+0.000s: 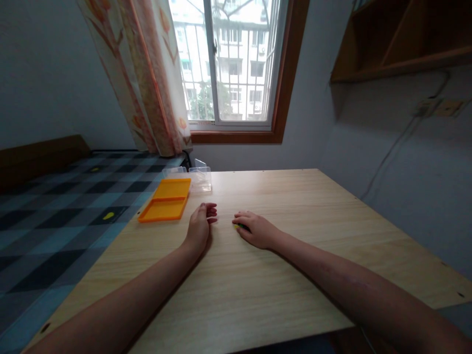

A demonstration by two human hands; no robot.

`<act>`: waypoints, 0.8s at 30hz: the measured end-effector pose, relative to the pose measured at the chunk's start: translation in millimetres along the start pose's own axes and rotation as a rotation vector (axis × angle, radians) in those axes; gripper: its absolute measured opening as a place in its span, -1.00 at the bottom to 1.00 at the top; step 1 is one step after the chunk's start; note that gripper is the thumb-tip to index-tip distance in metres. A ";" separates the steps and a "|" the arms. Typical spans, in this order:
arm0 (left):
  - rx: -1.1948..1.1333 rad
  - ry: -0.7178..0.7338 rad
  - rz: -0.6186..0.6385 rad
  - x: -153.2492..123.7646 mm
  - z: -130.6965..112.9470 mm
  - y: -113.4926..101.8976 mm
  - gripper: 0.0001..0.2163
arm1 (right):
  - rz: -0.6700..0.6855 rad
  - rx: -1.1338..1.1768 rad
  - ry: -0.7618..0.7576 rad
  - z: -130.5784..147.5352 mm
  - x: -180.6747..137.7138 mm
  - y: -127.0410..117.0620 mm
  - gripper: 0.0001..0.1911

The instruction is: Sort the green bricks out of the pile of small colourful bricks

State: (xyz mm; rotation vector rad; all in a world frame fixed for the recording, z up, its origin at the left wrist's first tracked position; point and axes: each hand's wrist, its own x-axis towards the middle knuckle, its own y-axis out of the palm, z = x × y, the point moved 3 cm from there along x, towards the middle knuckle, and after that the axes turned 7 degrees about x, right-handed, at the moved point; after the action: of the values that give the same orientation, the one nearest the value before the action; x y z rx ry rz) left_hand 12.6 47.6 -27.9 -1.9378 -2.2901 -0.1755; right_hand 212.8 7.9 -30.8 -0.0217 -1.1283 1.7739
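On its edge on the wooden table (258,285), my left hand (199,225) rests with its fingers a little curled and apart, holding nothing. Across a short gap, my right hand (255,230) lies palm down, its fingers and thumb closed around small green and yellow pieces (240,226). Most of what it holds is hidden under the fingers, so the kind cannot be made out. Left of my left hand lies an open orange tray (172,188) with two shallow halves. Behind the tray stand clear plastic boxes (201,180), close to the table's far left edge.
A bed with a checked cover (55,211) adjoins the table's left side. Ahead are a window (239,73) and a floral curtain (147,73). A wooden shelf (398,34) hangs on the right wall, with a cable (391,147) running down below it.
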 end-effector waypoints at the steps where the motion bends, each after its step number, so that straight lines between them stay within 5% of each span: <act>1: -0.001 0.001 0.002 -0.5 -0.2 0.4 -0.45 | 0.000 0.013 -0.005 -0.2 -0.5 0.1 -0.70; 24: 0.165 0.088 0.106 -4.9 -7.4 4.7 -0.62 | -0.028 0.046 -0.035 -2.5 13.1 2.2 -0.74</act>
State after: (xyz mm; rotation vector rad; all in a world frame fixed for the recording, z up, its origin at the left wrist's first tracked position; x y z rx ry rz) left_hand 18.3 42.3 -21.5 -1.9217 -2.0713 -0.0566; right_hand 205.8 19.1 -27.8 0.0525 -1.1073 1.7809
